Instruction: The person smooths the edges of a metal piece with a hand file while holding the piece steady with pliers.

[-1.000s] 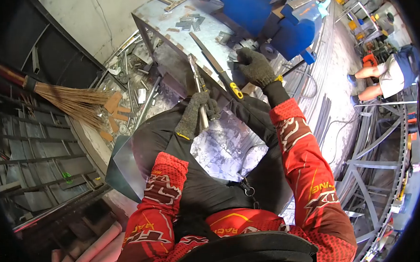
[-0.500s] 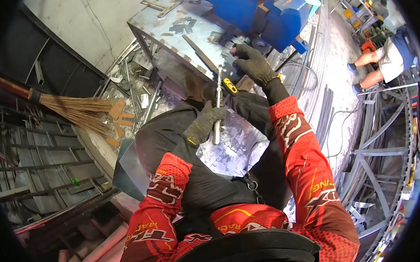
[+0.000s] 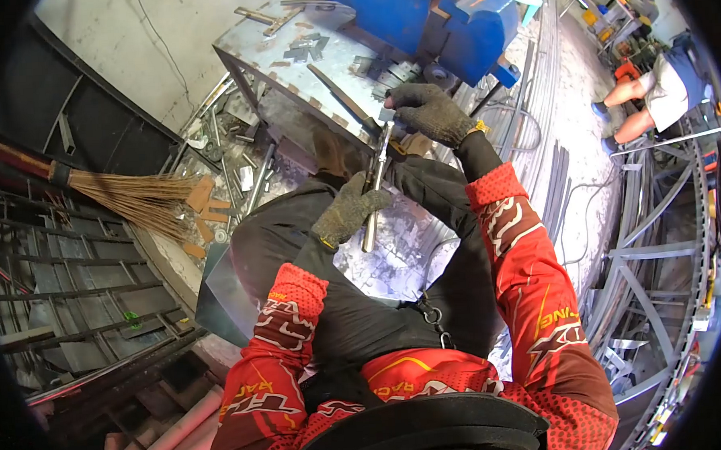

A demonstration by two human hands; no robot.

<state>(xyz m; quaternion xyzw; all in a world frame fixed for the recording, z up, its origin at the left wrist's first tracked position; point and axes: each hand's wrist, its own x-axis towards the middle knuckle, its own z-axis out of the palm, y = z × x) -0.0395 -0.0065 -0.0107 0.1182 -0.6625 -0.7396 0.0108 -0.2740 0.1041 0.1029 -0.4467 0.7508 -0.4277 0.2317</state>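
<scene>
My left hand (image 3: 348, 209), in a dark grey glove, is wrapped round a shiny metal rod (image 3: 380, 161) that slants up and away between my knees. My right hand (image 3: 433, 113), also gloved, is above the rod's far end with a small flat grey piece (image 3: 387, 114) pinched at its fingertips. The piece is at or very near the rod's tip; contact is hard to make out. Just beyond lies a long dark flat bar (image 3: 340, 98) on the metal table (image 3: 277, 64).
Small metal plates (image 3: 308, 48) and a blue machine (image 3: 473, 31) are on the table side. A broom (image 3: 130, 189) lies left, near metal scraps (image 3: 228, 150). Long metal bars (image 3: 540, 137) run along the right floor. Another person (image 3: 662, 91) is at the upper right.
My right hand has moved slightly nearer the rod's tip, and a small grey piece now shows at its fingertips. The yellow tool beside the rod is no longer visible. The rod has tilted slightly.
</scene>
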